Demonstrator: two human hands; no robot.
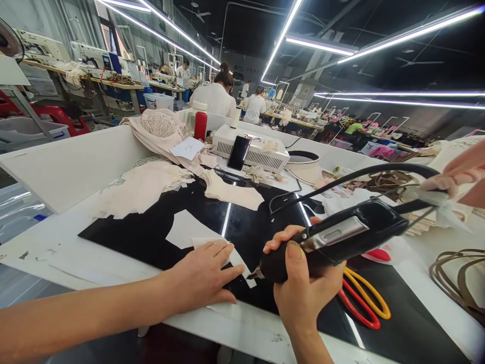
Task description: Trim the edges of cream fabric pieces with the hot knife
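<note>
My left hand (204, 273) lies flat with fingers spread, pressing on a white cut piece (199, 242) on the glossy black board (280, 227). A larger white piece (184, 230) lies partly under it. My right hand (306, 283) is wrapped round a black corded handheld tool (341, 237) with a silver lever on its side. Its pointed metal tip (256, 274) is at the edge of the white strip by my left fingertips; whether it touches cannot be told. Scissors (366, 298) with red and yellow handles lie right of my right hand.
What looks like another person's hand (460, 174) is by the tool's cable (352, 174) at right. Behind the board are cream fabric pieces (231, 191), a phone (239, 152), a white box (261, 149) and a red bottle (200, 125). Brown straps (460, 278) lie at right. People sit beyond.
</note>
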